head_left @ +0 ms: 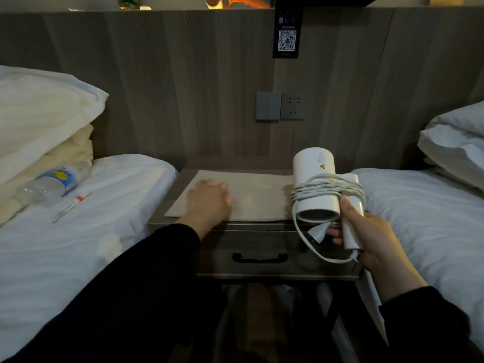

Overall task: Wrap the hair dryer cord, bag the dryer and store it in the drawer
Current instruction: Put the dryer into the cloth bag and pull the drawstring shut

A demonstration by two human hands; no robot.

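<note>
Gripping the hair dryer (314, 163) by its handle in our right hand (372, 239), fingers curled tight round it, we hold it over the near right corner of the nightstand (262, 226), its cord (327, 186) wound round the barrel. Our left hand (209, 200) lies flat, fingers together, on the beige bag (256, 197) spread there. The drawer (262, 242) below is closed.

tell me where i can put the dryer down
Bare: the bag between the left hand and the dryer, and the right bed below its pillows. Crowded: the left bed, with bottle and pen.
</note>
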